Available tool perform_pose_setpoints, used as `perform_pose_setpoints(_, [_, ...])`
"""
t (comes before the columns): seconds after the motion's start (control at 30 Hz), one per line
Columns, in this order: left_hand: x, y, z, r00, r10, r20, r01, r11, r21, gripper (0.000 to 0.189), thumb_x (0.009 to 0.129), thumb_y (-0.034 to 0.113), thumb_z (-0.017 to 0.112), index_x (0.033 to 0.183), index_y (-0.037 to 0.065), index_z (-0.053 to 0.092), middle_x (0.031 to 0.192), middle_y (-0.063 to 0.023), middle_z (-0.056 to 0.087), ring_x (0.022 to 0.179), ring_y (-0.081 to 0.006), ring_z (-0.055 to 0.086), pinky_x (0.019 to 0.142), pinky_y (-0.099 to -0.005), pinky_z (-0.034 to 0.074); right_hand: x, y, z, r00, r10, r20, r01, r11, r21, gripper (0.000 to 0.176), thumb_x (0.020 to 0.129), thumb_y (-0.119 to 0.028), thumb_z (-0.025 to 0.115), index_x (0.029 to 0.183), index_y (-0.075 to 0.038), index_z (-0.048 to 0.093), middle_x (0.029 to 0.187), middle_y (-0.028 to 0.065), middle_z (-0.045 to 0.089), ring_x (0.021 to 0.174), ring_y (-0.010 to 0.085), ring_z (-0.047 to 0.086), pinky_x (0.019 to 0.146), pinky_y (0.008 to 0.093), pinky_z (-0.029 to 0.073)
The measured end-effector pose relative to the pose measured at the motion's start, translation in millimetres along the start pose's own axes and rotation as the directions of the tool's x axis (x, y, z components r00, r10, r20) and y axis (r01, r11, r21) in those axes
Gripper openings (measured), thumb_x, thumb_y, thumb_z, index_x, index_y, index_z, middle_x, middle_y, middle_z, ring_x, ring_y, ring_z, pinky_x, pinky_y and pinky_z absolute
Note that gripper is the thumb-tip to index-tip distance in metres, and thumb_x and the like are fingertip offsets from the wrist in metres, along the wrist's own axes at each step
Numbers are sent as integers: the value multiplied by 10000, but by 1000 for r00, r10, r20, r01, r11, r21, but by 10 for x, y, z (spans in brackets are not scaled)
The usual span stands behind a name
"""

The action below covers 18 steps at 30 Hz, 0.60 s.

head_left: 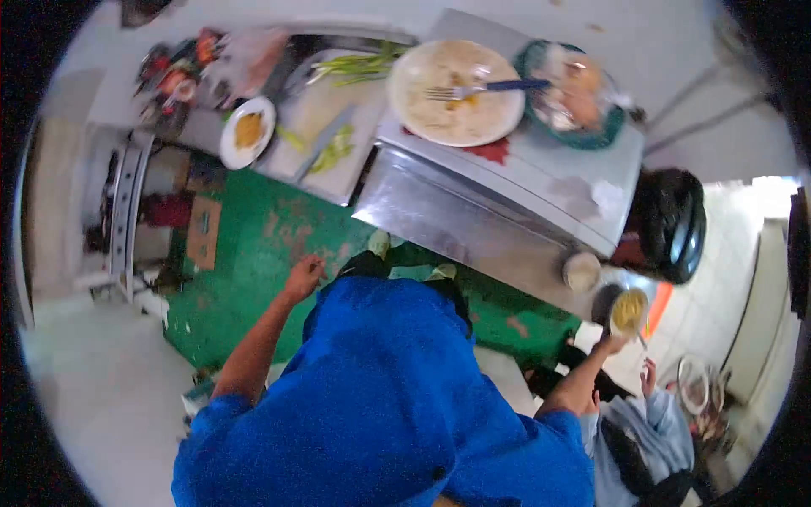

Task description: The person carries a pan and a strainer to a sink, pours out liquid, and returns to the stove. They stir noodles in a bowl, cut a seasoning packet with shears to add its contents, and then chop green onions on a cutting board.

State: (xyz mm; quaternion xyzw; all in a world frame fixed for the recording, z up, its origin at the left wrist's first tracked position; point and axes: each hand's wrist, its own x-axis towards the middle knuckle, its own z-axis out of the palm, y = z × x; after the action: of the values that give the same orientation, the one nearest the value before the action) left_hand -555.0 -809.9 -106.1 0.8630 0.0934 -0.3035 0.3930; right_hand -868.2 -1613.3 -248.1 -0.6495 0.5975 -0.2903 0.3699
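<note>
My right hand (612, 343) is stretched far out to the right and grips a small white bowl (615, 326) of yellow food (628, 309) by its near side. A thin utensil handle (644, 340) shows beside the bowl. My left hand (306, 275) hangs over the green floor, away from the counter, its fingers loosely curled with nothing visible in them. On the counter ahead, a knife (325, 142) lies on the white cutting board (291, 165) among chopped green pieces (336, 150).
A seated person (646, 439) is close to the bowl, one hand (649, 378) raised. A large plate (414, 93) with a fork, a green basket (591, 139) and a small plate (228, 142) of yellow food stand on the counters. A light round container (581, 271) sits on the metal ledge (456, 221).
</note>
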Motion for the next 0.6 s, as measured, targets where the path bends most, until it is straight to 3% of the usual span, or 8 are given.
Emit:
perform_pose_setpoints(0.07, [-80, -143, -14, 1000, 14, -18, -13, 998, 54, 369, 962, 362, 528, 1084, 19, 589, 852, -93, 671, 667, -189, 614, 614, -348, 516, 27, -126, 34, 1000, 24, -12, -24, 997, -74, 566, 898, -372, 590, 1322, -22, 452, 1223, 151, 579, 1125, 316, 540, 961, 442, 446])
perform_pose_setpoints(0.17, [-200, -209, -92, 1000, 5, -30, -3, 997, 76, 382, 964, 365, 525, 1083, 6, 580, 847, -99, 673, 683, -193, 629, 621, -346, 523, 46, -241, 89, 998, 51, -44, -58, 982, -180, 570, 899, -384, 585, 1325, -29, 451, 1216, 150, 583, 1108, 325, 551, 943, 443, 459])
perform_pose_setpoints(0.3, [-215, -540, -167, 999, -15, -52, 14, 1000, -27, 353, 967, 345, 522, 1048, 4, 561, 825, -123, 674, 705, -197, 650, 611, -355, 531, -6, -365, 60, 986, 116, -121, -149, 937, -317, 575, 900, -400, 579, 1329, -39, 450, 1207, 148, 588, 1086, 337, 565, 920, 446, 475])
perform_pose_setpoints(0.47, [-184, -849, -386, 990, -139, 4, 139, 986, -88, 396, 964, 372, 529, 1077, -7, 556, 813, -118, 682, 731, -200, 661, 614, -347, 532, -385, -292, -302, 943, 227, -242, -321, 810, -492, 580, 901, -415, 573, 1333, -48, 449, 1198, 147, 593, 1064, 349, 579, 896, 448, 492])
perform_pose_setpoints(0.5, [-181, -925, -423, 991, -136, 8, 137, 986, -101, 396, 964, 372, 529, 1077, -7, 556, 813, -118, 682, 731, -200, 661, 614, -347, 532, -488, -119, -497, 869, 450, 208, -481, 866, 136, 605, 898, -461, 552, 1344, -67, 444, 1166, 158, 599, 1041, 378, 588, 854, 487, 504])
perform_pose_setpoints(0.53, [-180, -1015, -467, 988, -152, 15, 152, 979, -138, 393, 961, 373, 531, 1070, -4, 562, 815, -114, 686, 737, -195, 661, 626, -344, 531, -613, 65, -567, 704, 268, 658, -698, 437, 568, 631, 894, -507, 532, 1356, -86, 439, 1133, 170, 606, 1019, 406, 598, 811, 525, 515])
perform_pose_setpoints(0.57, [-172, -1113, -522, 986, -164, 24, 166, 971, -172, 390, 959, 374, 533, 1063, 0, 568, 818, -109, 690, 743, -191, 660, 639, -341, 531, -771, 208, -332, 767, 256, 588, -610, 575, 545, 575, 918, -478, 486, 1348, -98, 458, 1162, 160, 601, 1079, 385, 561, 841, 522, 492])
perform_pose_setpoints(0.6, [-141, -1307, -570, 987, -155, 36, 159, 972, -175, 390, 959, 374, 533, 1063, 0, 568, 818, -109, 690, 743, -191, 660, 639, -341, 531, -981, 482, -89, 949, 270, 163, -285, 955, 79, 525, 942, -450, 439, 1341, -110, 477, 1190, 151, 596, 1140, 364, 523, 871, 518, 470])
